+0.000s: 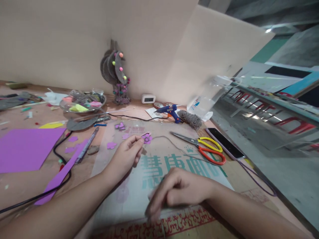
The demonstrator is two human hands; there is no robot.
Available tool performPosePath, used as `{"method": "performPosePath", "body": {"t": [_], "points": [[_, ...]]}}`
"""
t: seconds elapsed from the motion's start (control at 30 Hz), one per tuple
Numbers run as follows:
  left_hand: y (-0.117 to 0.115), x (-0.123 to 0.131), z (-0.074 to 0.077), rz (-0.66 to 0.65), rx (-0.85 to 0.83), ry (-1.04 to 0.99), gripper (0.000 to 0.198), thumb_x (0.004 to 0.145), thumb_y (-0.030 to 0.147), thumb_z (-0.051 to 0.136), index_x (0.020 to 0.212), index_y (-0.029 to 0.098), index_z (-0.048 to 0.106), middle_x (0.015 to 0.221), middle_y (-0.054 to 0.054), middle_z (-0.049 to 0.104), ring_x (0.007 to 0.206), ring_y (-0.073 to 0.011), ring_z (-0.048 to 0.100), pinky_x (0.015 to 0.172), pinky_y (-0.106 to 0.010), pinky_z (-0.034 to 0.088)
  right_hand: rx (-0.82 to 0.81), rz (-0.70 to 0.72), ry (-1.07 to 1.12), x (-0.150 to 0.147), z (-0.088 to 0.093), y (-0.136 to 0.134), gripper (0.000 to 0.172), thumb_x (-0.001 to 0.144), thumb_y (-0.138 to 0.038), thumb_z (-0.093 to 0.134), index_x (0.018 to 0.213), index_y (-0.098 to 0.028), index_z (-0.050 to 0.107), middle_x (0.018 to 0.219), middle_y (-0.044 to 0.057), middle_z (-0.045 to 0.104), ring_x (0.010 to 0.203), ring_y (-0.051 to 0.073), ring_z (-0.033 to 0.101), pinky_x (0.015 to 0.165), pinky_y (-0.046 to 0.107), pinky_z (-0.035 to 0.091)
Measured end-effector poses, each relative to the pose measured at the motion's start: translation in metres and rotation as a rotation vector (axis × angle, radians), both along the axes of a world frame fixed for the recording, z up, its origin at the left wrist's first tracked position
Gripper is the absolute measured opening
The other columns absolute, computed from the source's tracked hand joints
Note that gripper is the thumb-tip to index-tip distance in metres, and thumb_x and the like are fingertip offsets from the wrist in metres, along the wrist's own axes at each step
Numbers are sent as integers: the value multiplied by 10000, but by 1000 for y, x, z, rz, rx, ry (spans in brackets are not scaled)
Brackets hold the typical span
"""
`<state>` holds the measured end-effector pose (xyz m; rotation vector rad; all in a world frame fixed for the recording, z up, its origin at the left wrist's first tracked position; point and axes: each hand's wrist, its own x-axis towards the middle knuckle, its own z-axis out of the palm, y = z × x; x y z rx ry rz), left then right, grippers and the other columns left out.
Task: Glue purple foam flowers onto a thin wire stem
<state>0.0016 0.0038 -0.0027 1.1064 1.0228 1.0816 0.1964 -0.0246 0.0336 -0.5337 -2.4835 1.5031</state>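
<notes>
Between the thumb and fingers of my left hand (128,151) is a small purple foam flower (148,138) with grey yarn on it. A thin grey cord (171,142) trails from the flower across the printed sheet. My right hand (178,187) hangs lower and nearer over the sheet, its fingers pointing down and smeared by motion; whether they hold anything is hidden. Another purple flower with a grey outline (120,126) and a plain purple flower cutout (111,145) lie just left of and beyond my left hand.
Scissors with yellow and orange handles (209,149) and a phone (225,144) lie at right. Farther back are a blue glue gun (169,111), grey yarn (190,119), a clock (148,98) and a bowl (62,108). Purple foam (30,149) and a black cable (67,181) lie left.
</notes>
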Motion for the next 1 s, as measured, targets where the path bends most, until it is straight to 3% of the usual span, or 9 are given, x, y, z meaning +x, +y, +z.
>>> {"method": "performPosePath", "body": {"t": [0.13, 0.3, 0.5, 0.63, 0.7, 0.8, 0.87, 0.93, 1.0], "points": [[0, 0, -1, -2, 2, 12, 233, 843, 413, 508, 767, 196, 468, 445, 101, 396, 357, -56, 334, 372, -165, 259, 300, -407, -209, 27, -1, 13, 530, 914, -485, 447, 1360, -200, 469, 1445, 119, 418, 1338, 231, 382, 1107, 423, 295], [1, 1, -1, -4, 4, 27, 227, 845, 398, 507, 765, 188, 480, 450, 98, 407, 363, -51, 341, 384, -161, 262, 506, -398, -534, 26, -12, 12, 803, 854, -573, 482, 1461, -98, 258, 1538, 173, 146, 1432, 280, 85, 1157, 490, 114], [-1, 1, 1, -4, -1, 61, 240, 863, 383, 491, 726, 190, 451, 478, 92, 402, 378, -52, 344, 391, -161, 275, 52, 145, -46, -5, 7, -18, 517, 935, -427, 425, 1393, -187, 427, 1384, 81, 506, 1307, 158, 425, 1105, 267, 288], [-2, -1, 1, -1, 6, 65, 247, 862, 386, 495, 718, 192, 445, 478, 92, 398, 375, -54, 344, 389, -166, 278, 199, -271, -181, 1, 3, -16, 605, 886, -472, 508, 1401, -171, 407, 1493, 140, 324, 1393, 237, 267, 1136, 431, 209], [-2, -1, 1, -7, 14, 51, 240, 861, 378, 498, 719, 193, 442, 481, 92, 397, 380, -56, 348, 396, -169, 284, 252, -224, -254, 4, 0, -15, 683, 832, -513, 570, 1398, -165, 412, 1513, 151, 270, 1418, 275, 175, 1143, 481, 140], [-2, -1, 1, -14, 11, 40, 237, 866, 376, 492, 722, 196, 441, 473, 94, 389, 381, -58, 343, 398, -173, 281, 18, 96, -89, 7, 0, -16, 511, 922, -520, 386, 1261, -188, 576, 1333, 90, 555, 1301, 190, 436, 1104, 327, 295], [-2, -1, 2, -14, 7, 36, 230, 865, 378, 492, 731, 198, 444, 463, 96, 386, 379, -61, 340, 393, -175, 274, -43, -22, -15, 9, 1, -12, 523, 961, -487, 281, 1281, -175, 554, 1282, 86, 598, 1234, 150, 510, 1067, 287, 347], [-2, 0, 2, -13, 7, 30, 224, 857, 379, 502, 738, 197, 448, 462, 95, 391, 379, -62, 343, 391, -177, 273, 115, -319, -79, 9, 1, -6, 520, 955, -449, 366, 1384, -162, 432, 1434, 122, 434, 1346, 184, 368, 1122, 371, 254], [-2, 0, 3, -13, 4, 21, 215, 849, 375, 512, 745, 196, 454, 468, 95, 399, 377, -60, 344, 388, -176, 272, 250, -361, -172, 7, 0, -3, 604, 887, -456, 519, 1398, -154, 410, 1502, 144, 296, 1415, 244, 201, 1150, 464, 122]]}}
